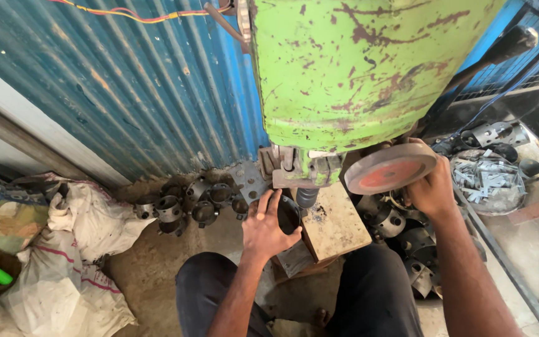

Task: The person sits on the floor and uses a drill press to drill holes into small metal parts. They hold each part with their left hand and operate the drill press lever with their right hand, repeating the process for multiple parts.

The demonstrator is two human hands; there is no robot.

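The left hand (pixel 268 226) has its fingers (pixel 263 203) spread and curled around a dark round metal part (pixel 288 215), holding it steady just under the ram (pixel 305 196) of the green press (pixel 357 68), beside the worn block (pixel 335 224) that serves as the press bed; the grip keeps the part seated where the tool comes down. The right hand (pixel 430 190) is closed on the edge of the reddish handwheel (pixel 390 168), fingers wrapped over its rim from below, a hold that suits turning the wheel while the other hand stays on the work. Both forearms reach out from between the person's knees, so the person evidently sits low on the floor in front of the machine. Outward from there, a cluster of similar dark ring-shaped parts (pixel 185 206) lies on the ground against the blue corrugated wall (pixel 126 93), within the left hand's reach, and more of them pile at the right (pixel 416 249). A shallow pan of small grey metal strips (pixel 488 181) sits further right, and white sacks (pixel 76 249) slump at the left.
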